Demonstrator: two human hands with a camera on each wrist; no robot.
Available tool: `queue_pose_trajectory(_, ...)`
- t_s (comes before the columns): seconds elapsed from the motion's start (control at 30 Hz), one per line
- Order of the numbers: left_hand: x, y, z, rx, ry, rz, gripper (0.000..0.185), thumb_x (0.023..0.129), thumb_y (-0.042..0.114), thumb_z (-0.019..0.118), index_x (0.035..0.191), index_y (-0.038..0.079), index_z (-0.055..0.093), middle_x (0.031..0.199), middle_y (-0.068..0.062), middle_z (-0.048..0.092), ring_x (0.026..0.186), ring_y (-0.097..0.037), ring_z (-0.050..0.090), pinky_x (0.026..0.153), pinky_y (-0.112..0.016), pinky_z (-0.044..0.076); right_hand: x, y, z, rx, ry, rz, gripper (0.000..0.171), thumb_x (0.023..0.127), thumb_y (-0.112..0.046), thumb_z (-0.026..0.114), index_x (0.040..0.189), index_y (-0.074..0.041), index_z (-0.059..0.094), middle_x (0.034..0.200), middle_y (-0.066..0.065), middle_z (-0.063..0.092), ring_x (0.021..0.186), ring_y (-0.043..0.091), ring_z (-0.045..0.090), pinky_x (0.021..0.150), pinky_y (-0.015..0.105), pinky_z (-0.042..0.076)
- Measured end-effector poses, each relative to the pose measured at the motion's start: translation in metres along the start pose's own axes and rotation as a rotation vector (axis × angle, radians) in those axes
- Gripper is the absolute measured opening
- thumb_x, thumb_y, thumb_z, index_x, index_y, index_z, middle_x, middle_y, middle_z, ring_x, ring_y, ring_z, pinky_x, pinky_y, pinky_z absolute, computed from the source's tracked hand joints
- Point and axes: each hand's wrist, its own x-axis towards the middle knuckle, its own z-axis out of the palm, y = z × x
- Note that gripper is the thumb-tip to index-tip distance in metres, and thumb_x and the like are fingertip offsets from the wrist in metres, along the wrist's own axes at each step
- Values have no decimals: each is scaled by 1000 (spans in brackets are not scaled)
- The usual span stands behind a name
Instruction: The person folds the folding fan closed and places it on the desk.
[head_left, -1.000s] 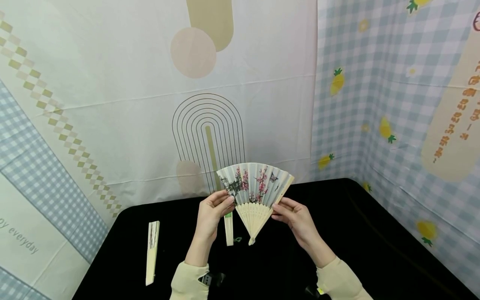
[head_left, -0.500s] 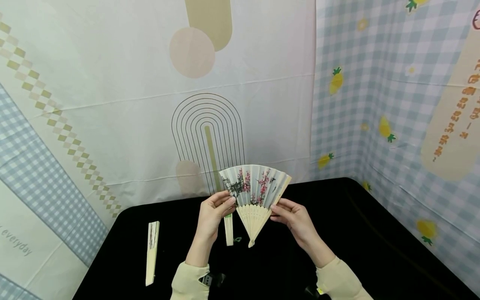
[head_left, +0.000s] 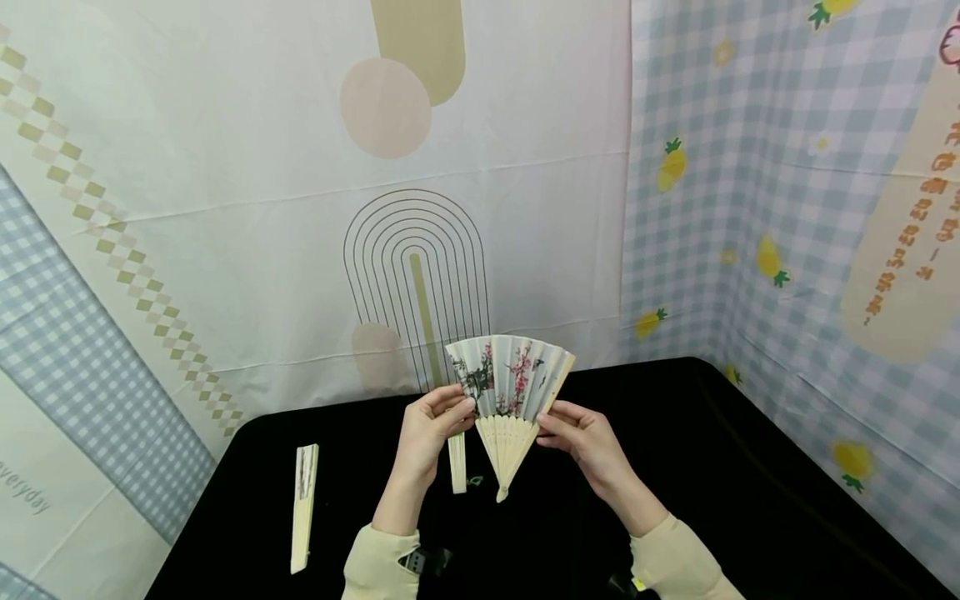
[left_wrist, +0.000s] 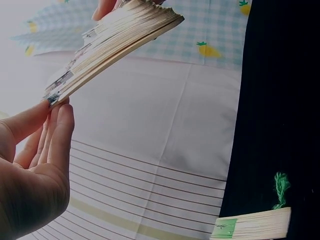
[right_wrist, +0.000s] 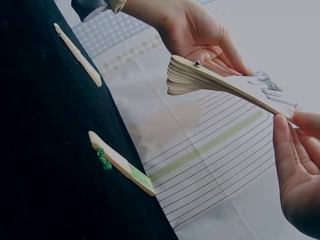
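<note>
A paper fan painted with pink blossoms and dark branches is held half spread above the black table, its bamboo ribs meeting at a pivot below. My left hand pinches the fan's left edge with its fingertips. My right hand pinches the right outer rib. In the wrist views the fan shows edge-on as a stack of slats.
A shut fan with a green tassel lies on the table just behind my left hand, also seen as a folded fan. Another shut fan lies at the table's left. Patterned cloth backdrops stand close behind and to the right.
The fan's spread has narrowed: its right edge has swung in toward the left, and both hands have come slightly closer together.
</note>
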Motion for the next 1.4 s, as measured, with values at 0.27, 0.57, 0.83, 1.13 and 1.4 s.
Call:
queue_pose_trajectory(0.27,1,-3,0,-9,-55,-16,35,94,-1,68,127,-11,61,105,-8,70,91,-15,71,81,-33,61,-1,0,-1,-8,-24,13,25,97,-5,66,121,3,69,96,1,74,86,16,72,81,35,61)
queue_pose_trajectory(0.57,1,-5,2,2,-97,-25,37,95,-2,66,130,-10,60,109,-9,69,92,-15,71,83,-34,61,0,2,0,-56,-23,18,33,97,-6,67,126,9,64,99,2,75,86,16,72,80,35,61)
queue_pose_trajectory(0.83,0,-4,4,30,-128,-25,39,97,1,65,133,-12,57,113,-13,69,95,-16,70,87,-38,60,0,2,0,-82,-36,18,42,97,-8,68,131,15,58,103,5,75,87,15,72,81,33,61)
queue_pose_trajectory(1.13,-2,-5,3,37,-155,-49,41,98,2,64,135,-12,55,119,-16,67,98,-16,69,89,-37,59,-1,4,-1,-92,-30,52,43,96,-12,70,132,10,60,105,4,75,88,16,72,82,34,61)
queue_pose_trajectory(1.4,-2,-7,4,74,-191,-46,40,99,4,63,135,-11,56,128,-24,63,104,-20,68,90,-37,59,-2,5,2,-107,-37,48,43,96,-12,70,132,11,60,105,6,75,89,16,72,82,34,61)
